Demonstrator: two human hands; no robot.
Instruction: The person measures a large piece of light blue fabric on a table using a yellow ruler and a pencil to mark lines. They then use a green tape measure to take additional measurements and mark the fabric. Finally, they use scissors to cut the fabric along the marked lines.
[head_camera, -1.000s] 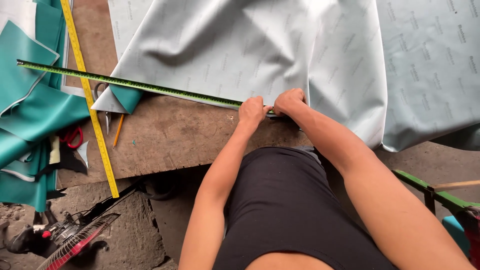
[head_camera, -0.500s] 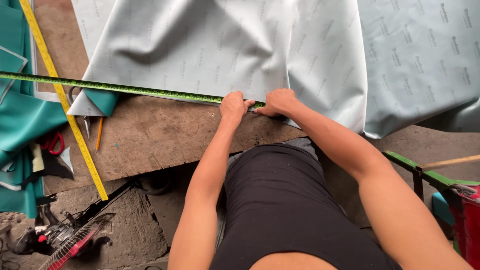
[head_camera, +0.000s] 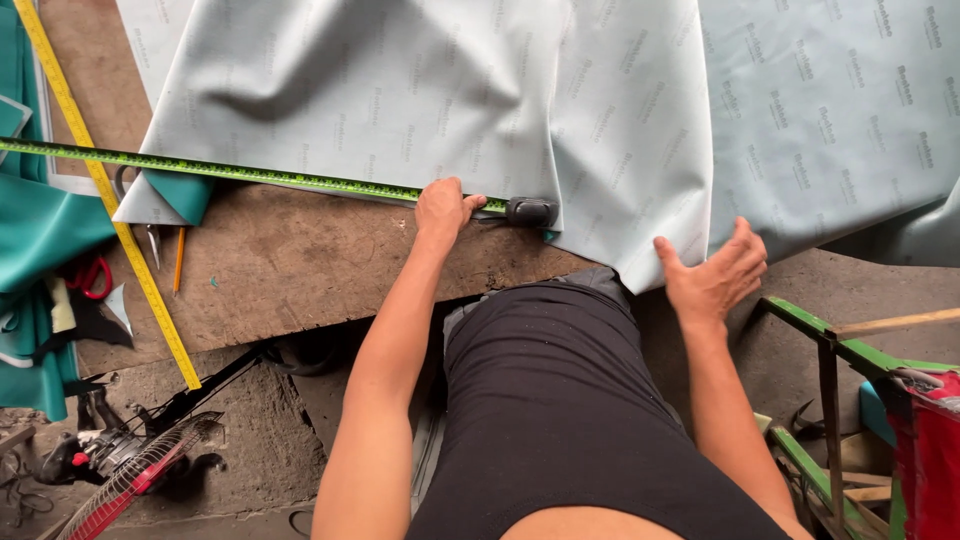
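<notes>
Pressing down on the green measuring tape (head_camera: 250, 173), the left hand (head_camera: 445, 208) lies flat at the near edge of the pale grey vinyl sheet (head_camera: 400, 90), fingers closed over the tape and pinning it to the worn wooden workbench (head_camera: 300, 265); it grasps nothing else. Nearer the body and off to the right, the right hand (head_camera: 715, 275) hangs spread wide and empty, palm turned toward the drooping lower corner of the sheet, close to it though whether it touches is unclear. The tape's long axis runs left to right across the bench, from the far-left edge to its small black case (head_camera: 530, 211), which sits just right of the left hand's fingertips, between the two hands and clearly closer to the left one. On the near left of the bench lie a yellow ruler (head_camera: 110, 200), set at a slant and crossed by the tape, an orange pencil (head_camera: 179, 258) and red-handled scissors (head_camera: 92, 277) beside teal fabric (head_camera: 40, 225). Farther back the grey sheet covers most of the bench, folded on itself toward the right.
</notes>
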